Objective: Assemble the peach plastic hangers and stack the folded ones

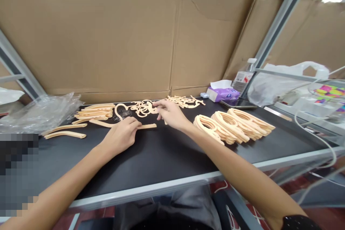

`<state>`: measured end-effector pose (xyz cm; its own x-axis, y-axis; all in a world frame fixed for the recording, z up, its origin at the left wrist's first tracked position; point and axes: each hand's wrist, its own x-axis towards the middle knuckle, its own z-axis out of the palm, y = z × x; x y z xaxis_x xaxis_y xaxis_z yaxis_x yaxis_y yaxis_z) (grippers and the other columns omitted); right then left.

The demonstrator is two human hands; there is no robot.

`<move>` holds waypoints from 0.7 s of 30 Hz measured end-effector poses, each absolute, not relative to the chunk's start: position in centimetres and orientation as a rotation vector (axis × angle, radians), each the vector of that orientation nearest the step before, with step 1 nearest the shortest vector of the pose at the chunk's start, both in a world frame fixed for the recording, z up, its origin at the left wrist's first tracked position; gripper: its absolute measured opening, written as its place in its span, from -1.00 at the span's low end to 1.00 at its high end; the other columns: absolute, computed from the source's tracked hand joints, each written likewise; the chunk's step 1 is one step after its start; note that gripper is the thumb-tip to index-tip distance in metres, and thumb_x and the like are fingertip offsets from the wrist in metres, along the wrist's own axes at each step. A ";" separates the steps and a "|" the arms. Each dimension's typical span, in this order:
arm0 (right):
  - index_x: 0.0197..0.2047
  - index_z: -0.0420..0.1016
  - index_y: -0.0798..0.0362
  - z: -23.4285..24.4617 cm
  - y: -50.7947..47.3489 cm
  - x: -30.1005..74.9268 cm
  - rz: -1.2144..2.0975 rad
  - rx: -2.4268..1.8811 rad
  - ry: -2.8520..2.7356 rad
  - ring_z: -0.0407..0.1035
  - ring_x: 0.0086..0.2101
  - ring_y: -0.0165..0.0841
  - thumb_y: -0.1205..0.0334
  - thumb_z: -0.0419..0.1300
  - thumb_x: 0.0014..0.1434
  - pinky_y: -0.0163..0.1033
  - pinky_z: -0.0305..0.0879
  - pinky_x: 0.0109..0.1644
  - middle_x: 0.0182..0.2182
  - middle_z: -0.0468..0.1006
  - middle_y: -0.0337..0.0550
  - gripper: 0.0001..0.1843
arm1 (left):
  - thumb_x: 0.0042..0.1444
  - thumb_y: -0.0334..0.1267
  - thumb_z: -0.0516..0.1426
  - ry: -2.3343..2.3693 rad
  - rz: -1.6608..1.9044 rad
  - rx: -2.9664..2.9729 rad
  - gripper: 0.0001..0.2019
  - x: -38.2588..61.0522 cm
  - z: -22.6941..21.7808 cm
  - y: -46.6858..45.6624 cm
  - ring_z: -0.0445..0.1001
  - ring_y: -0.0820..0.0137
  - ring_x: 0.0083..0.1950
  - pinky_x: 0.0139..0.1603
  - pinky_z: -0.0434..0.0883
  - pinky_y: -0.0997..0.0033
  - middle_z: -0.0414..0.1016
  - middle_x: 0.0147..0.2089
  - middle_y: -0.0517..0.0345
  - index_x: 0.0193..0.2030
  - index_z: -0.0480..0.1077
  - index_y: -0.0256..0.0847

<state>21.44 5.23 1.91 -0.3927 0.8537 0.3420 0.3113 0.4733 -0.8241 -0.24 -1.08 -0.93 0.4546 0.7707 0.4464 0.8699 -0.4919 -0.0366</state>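
– black-topped bench point(151, 161), backed by corrugated cardboard point(107, 36): what is being held there?
– a flat peach strip point(147, 126), lying on the bench, is gripped by the left hand point(121, 136).
– and the right hand point(169, 114)?
– it is held open just beside a tangle of curved pieces point(142, 108); nothing is gripped.

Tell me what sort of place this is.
Probably a small workshop or hand-assembly station: a black-topped, metal-edged workbench, stacks of cream-coloured curved parts laid out on it, and flattened cardboard lining the wall behind.
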 end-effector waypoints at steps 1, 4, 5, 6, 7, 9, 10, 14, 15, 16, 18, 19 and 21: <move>-0.01 0.56 0.14 1.9 5.3 21.6 0.842 -1.018 -1.956 0.48 -0.45 -0.42 0.48 0.00 0.18 -0.31 0.41 -0.24 -0.37 0.59 -0.15 -0.60 | 0.27 -0.37 -0.08 -1.403 -0.562 -2.451 -0.68 -0.3 -0.9 -1.1 0.51 0.17 -0.07 -0.04 0.47 0.18 0.55 -0.09 -0.06 -0.11 0.52 -0.24; -0.12 0.62 0.11 1.6 5.4 21.6 0.723 -1.102 -2.050 0.51 -0.34 -0.37 0.48 0.03 0.14 -0.26 0.38 -0.09 -0.26 0.64 -0.10 -0.63 | 0.27 -0.34 -0.07 -1.397 -0.561 -2.453 -0.71 -0.3 -0.8 -1.1 0.50 0.18 -0.11 -0.08 0.46 0.18 0.54 -0.14 -0.04 -0.17 0.49 -0.23; -0.15 0.63 0.09 1.4 5.4 21.5 0.682 -1.110 -2.076 0.51 -0.28 -0.35 0.47 0.05 0.12 -0.26 0.36 -0.06 -0.21 0.65 -0.11 -0.64 | 0.27 -0.34 -0.07 -1.404 -0.550 -2.452 -0.72 -0.2 -0.7 -1.2 0.50 0.19 -0.12 -0.10 0.46 0.19 0.53 -0.15 -0.03 -0.18 0.48 -0.22; -0.17 0.64 0.07 1.3 5.3 21.4 0.655 -1.117 -2.097 0.50 -0.24 -0.33 0.45 0.06 0.11 -0.26 0.34 -0.05 -0.19 0.65 -0.12 -0.65 | 0.27 -0.33 -0.07 -1.413 -0.540 -2.450 -0.73 -0.2 -0.7 -1.2 0.50 0.19 -0.12 -0.12 0.45 0.20 0.52 -0.15 -0.03 -0.19 0.47 -0.22; -0.18 0.64 0.05 1.1 5.2 21.2 0.644 -1.126 -2.114 0.49 -0.21 -0.32 0.43 0.08 0.10 -0.27 0.33 -0.07 -0.19 0.65 -0.13 -0.67 | 0.27 -0.32 -0.06 -1.418 -0.535 -2.448 -0.74 -0.2 -0.7 -1.2 0.50 0.20 -0.12 -0.13 0.45 0.21 0.51 -0.15 -0.02 -0.19 0.46 -0.21; -0.21 0.63 0.03 0.9 5.0 21.0 0.660 -1.154 -2.143 0.48 -0.22 -0.32 0.39 0.11 0.07 -0.29 0.31 -0.14 -0.24 0.65 -0.15 -0.71 | 0.27 -0.30 -0.05 -1.412 -0.544 -2.455 -0.77 -0.1 -0.6 -1.3 0.49 0.22 -0.11 -0.11 0.44 0.22 0.50 -0.15 -0.01 -0.21 0.44 -0.20; -0.23 0.62 0.02 0.9 4.8 20.9 0.677 -1.167 -2.152 0.48 -0.25 -0.32 0.36 0.13 0.06 -0.30 0.30 -0.17 -0.27 0.65 -0.17 -0.74 | 0.28 -0.28 -0.04 -1.406 -0.554 -2.462 -0.78 0.0 -0.6 -1.3 0.48 0.23 -0.12 -0.10 0.44 0.22 0.50 -0.16 -0.01 -0.22 0.42 -0.20; -0.28 0.60 0.02 0.8 4.3 20.5 0.700 -1.189 -2.167 0.46 -0.26 -0.33 0.20 0.20 0.09 -0.31 0.27 -0.21 -0.30 0.64 -0.18 -0.83 | 0.29 -0.20 -0.02 -1.417 -0.579 -2.462 -0.78 0.1 -0.7 -1.2 0.47 0.24 -0.16 -0.13 0.43 0.24 0.49 -0.22 0.02 -0.28 0.39 -0.19; -0.28 0.61 0.02 0.8 4.3 20.5 0.705 -1.184 -2.171 0.46 -0.25 -0.33 0.16 0.21 0.10 -0.30 0.26 -0.21 -0.29 0.64 -0.17 -0.82 | 0.29 -0.19 -0.01 -1.425 -0.575 -2.453 -0.78 0.1 -0.7 -1.3 0.47 0.24 -0.17 -0.15 0.42 0.24 0.49 -0.23 0.02 -0.29 0.39 -0.18; -0.28 0.62 0.02 0.7 4.2 20.4 0.713 -1.178 -2.176 0.46 -0.24 -0.32 0.14 0.22 0.10 -0.30 0.26 -0.20 -0.29 0.64 -0.17 -0.81 | 0.29 -0.18 -0.01 -1.428 -0.571 -2.443 -0.78 0.1 -0.7 -1.3 0.47 0.24 -0.18 -0.17 0.42 0.24 0.49 -0.24 0.03 -0.30 0.38 -0.18; -0.29 0.64 0.01 0.5 4.2 20.4 0.732 -1.163 -2.198 0.47 -0.21 -0.31 0.14 0.22 0.11 -0.30 0.27 -0.18 -0.28 0.65 -0.17 -0.80 | 0.29 -0.19 -0.01 -1.425 -0.568 -2.438 -0.78 0.1 -0.7 -1.3 0.47 0.24 -0.19 -0.18 0.41 0.25 0.49 -0.25 0.04 -0.30 0.38 -0.18; -0.29 0.65 0.00 0.4 4.1 20.3 0.739 -1.160 -2.212 0.48 -0.21 -0.31 0.15 0.21 0.12 -0.30 0.27 -0.17 -0.28 0.65 -0.17 -0.80 | 0.29 -0.19 0.00 -1.419 -0.573 -2.444 -0.79 0.2 -0.7 -1.3 0.48 0.24 -0.19 -0.19 0.40 0.26 0.50 -0.24 0.04 -0.30 0.38 -0.17; -0.28 0.66 0.00 0.2 4.1 20.3 0.742 -1.160 -2.244 0.49 -0.21 -0.30 0.19 0.20 0.12 -0.31 0.27 -0.18 -0.28 0.66 -0.16 -0.81 | 0.29 -0.20 0.00 -1.398 -0.588 -2.465 -0.79 0.2 -0.7 -1.4 0.47 0.25 -0.19 -0.19 0.40 0.27 0.50 -0.24 0.04 -0.31 0.39 -0.17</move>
